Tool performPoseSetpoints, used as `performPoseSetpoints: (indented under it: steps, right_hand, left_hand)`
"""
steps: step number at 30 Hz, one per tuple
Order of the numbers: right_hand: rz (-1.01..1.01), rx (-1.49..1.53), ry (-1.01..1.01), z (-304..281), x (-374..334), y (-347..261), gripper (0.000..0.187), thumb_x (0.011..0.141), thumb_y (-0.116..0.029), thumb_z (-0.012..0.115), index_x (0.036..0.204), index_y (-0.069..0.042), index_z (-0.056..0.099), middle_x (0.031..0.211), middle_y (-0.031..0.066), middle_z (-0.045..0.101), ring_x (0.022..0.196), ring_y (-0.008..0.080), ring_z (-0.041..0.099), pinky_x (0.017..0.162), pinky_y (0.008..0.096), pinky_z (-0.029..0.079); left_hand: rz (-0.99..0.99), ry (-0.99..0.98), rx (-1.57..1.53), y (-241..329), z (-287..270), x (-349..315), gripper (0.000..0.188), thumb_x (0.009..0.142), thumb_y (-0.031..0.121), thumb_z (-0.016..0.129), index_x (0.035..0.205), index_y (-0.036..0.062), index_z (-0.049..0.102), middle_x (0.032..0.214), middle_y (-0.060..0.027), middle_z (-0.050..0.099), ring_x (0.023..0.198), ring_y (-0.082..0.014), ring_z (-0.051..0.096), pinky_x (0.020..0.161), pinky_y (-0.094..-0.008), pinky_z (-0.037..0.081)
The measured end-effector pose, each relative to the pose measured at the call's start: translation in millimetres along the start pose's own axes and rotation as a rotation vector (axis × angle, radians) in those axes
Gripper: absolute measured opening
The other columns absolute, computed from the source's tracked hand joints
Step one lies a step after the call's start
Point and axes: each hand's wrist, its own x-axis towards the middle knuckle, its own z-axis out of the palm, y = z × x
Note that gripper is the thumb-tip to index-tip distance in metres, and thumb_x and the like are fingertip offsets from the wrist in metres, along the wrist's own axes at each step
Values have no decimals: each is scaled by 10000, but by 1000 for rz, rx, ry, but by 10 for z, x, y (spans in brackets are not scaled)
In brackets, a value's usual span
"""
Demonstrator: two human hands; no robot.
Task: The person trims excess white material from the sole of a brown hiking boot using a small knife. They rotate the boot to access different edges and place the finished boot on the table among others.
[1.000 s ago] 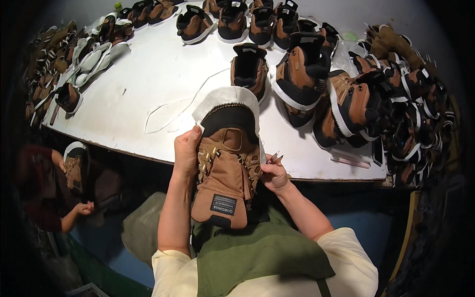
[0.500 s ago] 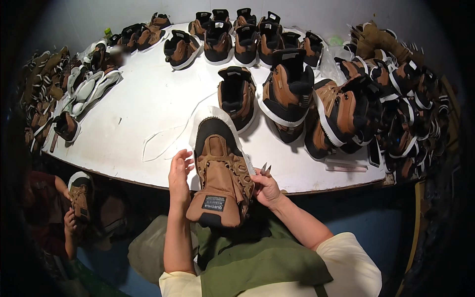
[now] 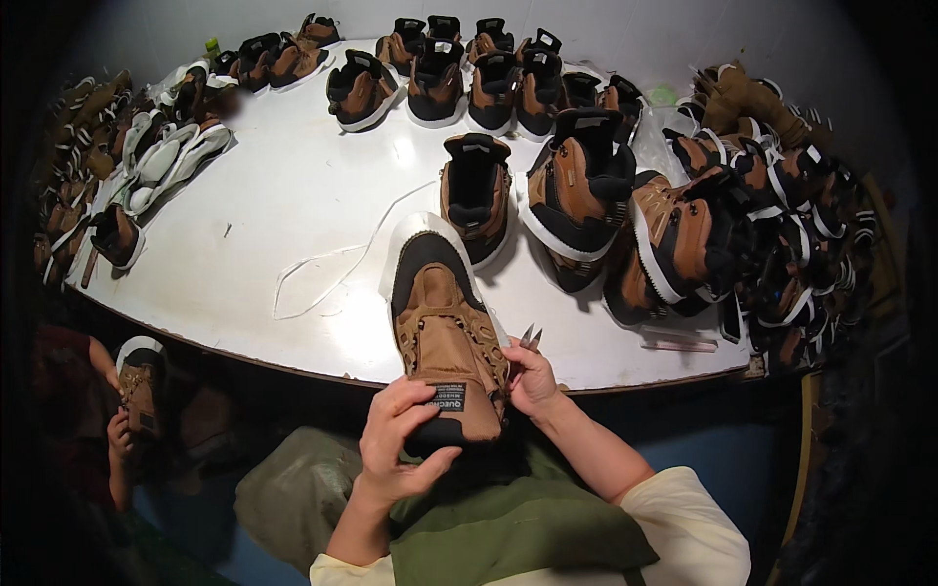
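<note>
1. Holding a brown boot (image 3: pixel 442 337) with a black toe cap and white sole, the person keeps it tilted over the near edge of the white worktop (image 3: pixel 293 215), toe pointing away and tongue end toward the body.
2. The left hand (image 3: pixel 399 441) is curled shut around the near end of the boot, fingers wrapped over the tongue beside its dark label, thumb underneath.
3. The right hand (image 3: pixel 532 379) presses against the boot's right side by the lacing and is closed around small metal snips (image 3: pixel 529 337), whose two tips stick up above the fingers.
4. A loose white lace (image 3: pixel 322 278) lies looped on the worktop just left of the boot's toe.
5. Just beyond the toe stands another brown-and-black boot (image 3: pixel 477 195), heel opening up, with a larger one (image 3: pixel 578 190) beside it to the right.
6. A heap of boots (image 3: pixel 752 215) crowds the right end of the worktop, leaning on one another.
7. A row of boots (image 3: pixel 469 73) lines the far edge, and white soles (image 3: pixel 176 156) with more boots lie along the left edge.
8. Below the worktop on the left, another person's hand (image 3: pixel 122 430) holds a boot (image 3: pixel 142 381) of the same kind.
9. A green apron (image 3: pixel 508 527) covers the person's lap under the held boot.
</note>
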Motion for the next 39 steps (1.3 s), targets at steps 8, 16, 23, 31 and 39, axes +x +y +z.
performPoseSetpoints:
  steps: [8,16,23,31,39]
  right_hand:
    - [-648,-1295,201,274,-101,-248,210,861,-155,685,1014,-12,665,911,67,644,657,106,515,623,247,447]
    - [-1165,-1754,-517,1205,-621,-686,469,687,-251,791,1106,-73,678,1085,59,663,739,201,589,619,280,502]
    - [-1176,-2141,-515,1094,-520,-645,438,668,-126,655,1104,-150,691,1071,17,662,709,176,575,575,266,504]
    - [-1119,-1850,-569,820,-430,-777,316,708,-126,714,1021,-158,741,1013,39,677,687,184,547,582,278,468]
    - [-968,-1605,-319,495,-376,-836,176,799,-114,706,967,-88,748,1045,79,663,761,165,498,629,272,404]
  left_hand:
    - [32,65,283,-36,225,-60,608,617,-91,648,1202,-15,503,1210,-234,530,1097,-410,556,944,-478,477]
    - [42,99,175,-128,297,-4,606,628,-101,618,1214,-55,470,1194,-246,547,1086,-417,571,937,-457,490]
    - [-37,259,169,-137,342,-39,489,602,-147,555,1083,-58,549,1099,-219,599,1029,-399,600,931,-445,498]
    - [-5,388,73,-166,390,-113,332,626,-160,574,938,-55,611,956,-187,653,885,-365,648,856,-444,531]
    - [-495,483,-263,-304,258,-163,283,864,74,576,1109,-67,575,1176,-178,592,1076,-253,574,940,-359,457]
